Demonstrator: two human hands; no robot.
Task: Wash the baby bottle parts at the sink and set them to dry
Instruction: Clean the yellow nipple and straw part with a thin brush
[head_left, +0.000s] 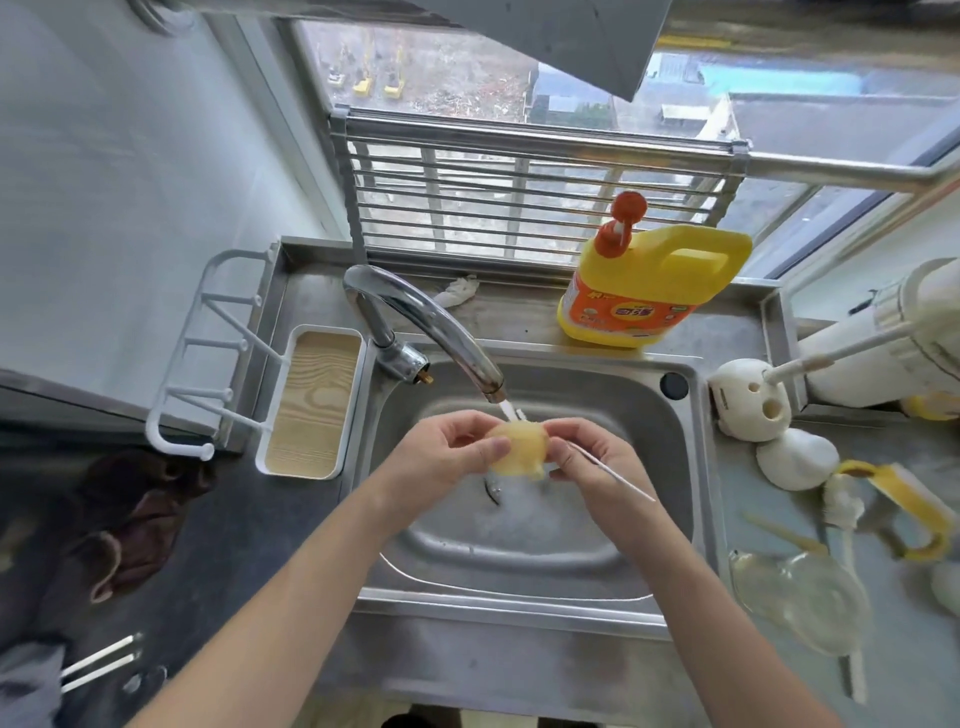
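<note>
I see the fingers (493, 446) of the left hand (447, 449) pinching a pale yellow rounded bottle part (517, 449), with the thumb on its near face. The right hand (592, 462) meets the part's other side, its fingers curled round a thin white stick (618, 475), possibly a fine brush; its tip is hidden from me. The part sits just below the spout of the curved chrome tap (426, 322), in a thin stream of water (511, 412), above the stainless steel sink (519, 545). A yellow detergent jug with a red pump (649, 291) stands on the steel bench (519, 312) behind. A white peg drying rack (208, 353) stands left of the sink, and a clear domed cap (800, 597) lies to the right.
</note>
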